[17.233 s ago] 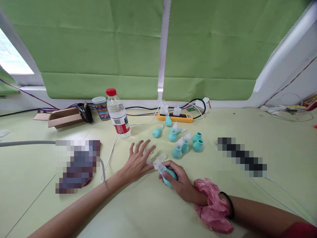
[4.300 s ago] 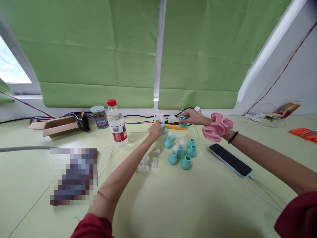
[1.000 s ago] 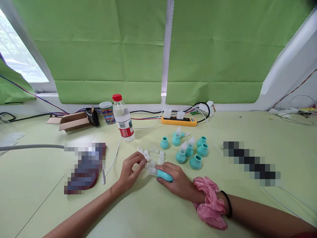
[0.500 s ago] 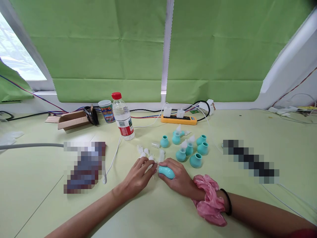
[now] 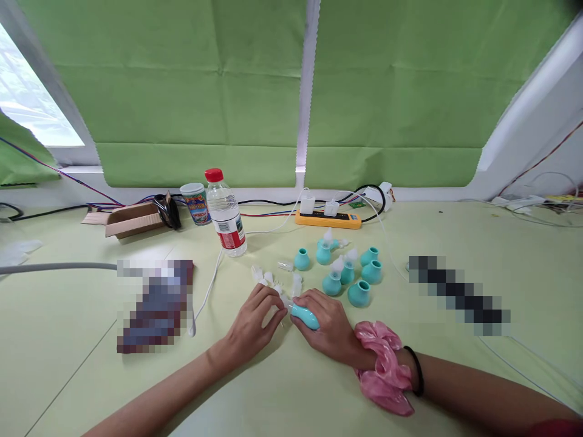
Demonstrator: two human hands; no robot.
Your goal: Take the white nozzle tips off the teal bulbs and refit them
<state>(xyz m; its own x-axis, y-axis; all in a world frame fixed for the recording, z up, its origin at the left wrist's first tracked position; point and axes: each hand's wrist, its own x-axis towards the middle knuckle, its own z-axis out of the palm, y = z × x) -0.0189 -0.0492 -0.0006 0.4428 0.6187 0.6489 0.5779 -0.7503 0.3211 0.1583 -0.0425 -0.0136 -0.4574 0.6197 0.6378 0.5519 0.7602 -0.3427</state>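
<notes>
My right hand (image 5: 328, 321) is wrapped round a glossy turquoise bulb-like piece (image 5: 305, 316), which lies tilted with its narrow end toward my left hand. A clear nozzle (image 5: 288, 303) sticks out of that end. My left hand (image 5: 255, 318) has its thumb and forefinger closed at the nozzle's tip; the fingers partly hide it. Just beyond the fingers lie small white translucent parts (image 5: 268, 278) and a frosted tube-like piece (image 5: 297, 284). To the right stand several turquoise round-bellied bulbs (image 5: 359, 294), some with translucent tips (image 5: 337, 264) on top.
A water bottle (image 5: 229, 221) with a red cap, a printed paper cup (image 5: 197, 205) and a cardboard box (image 5: 134, 221) stand at the back left. A yellow power strip (image 5: 328, 219) with plugs lies at the back. A white cable (image 5: 209, 297) runs left of my hands.
My left fingertips have shifted slightly left, and more of the clear nozzle shows between the hands. My right hand keeps its hold on the turquoise piece.
</notes>
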